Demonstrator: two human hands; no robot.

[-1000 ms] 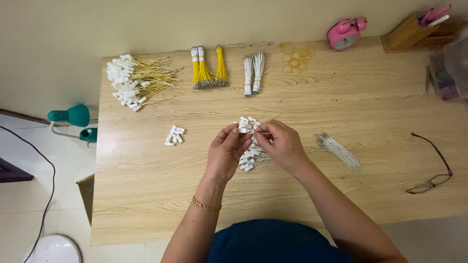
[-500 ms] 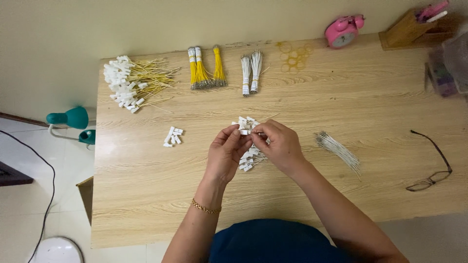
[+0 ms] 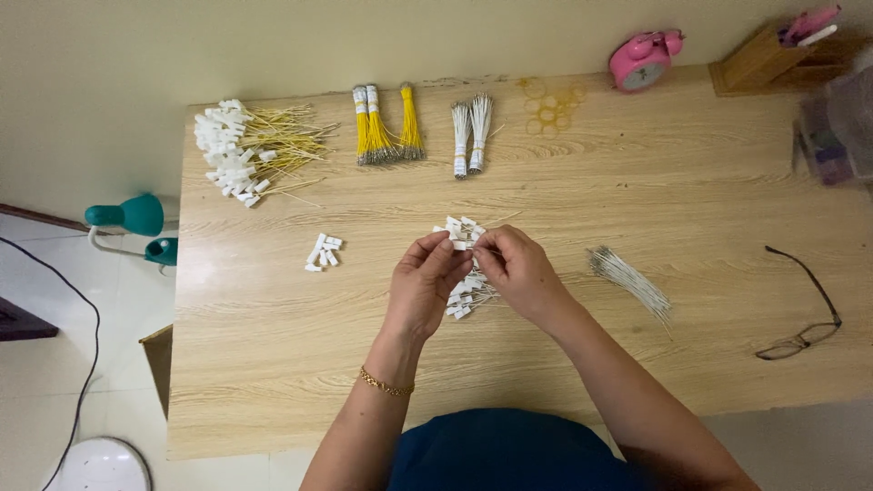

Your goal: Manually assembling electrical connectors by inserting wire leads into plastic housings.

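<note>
Wooden table (image 3: 273,382), left hand (image 3: 423,286) and right hand (image 3: 518,273) both pinched on small white connector (image 3: 461,244)

A light wood-grain bench (image 3: 273,364) fills most of the view, its far edge set against a plain cream-coloured wall (image 3: 273,45). Left of the bench lies a pale tiled floor (image 3: 55,373), lit evenly and softly. On that floor, close to the bench's left edge, stands a teal desk lamp (image 3: 127,218); a thin black cable (image 3: 86,309) curves past it toward a round white object (image 3: 100,465) near the bench's front left corner.
</note>
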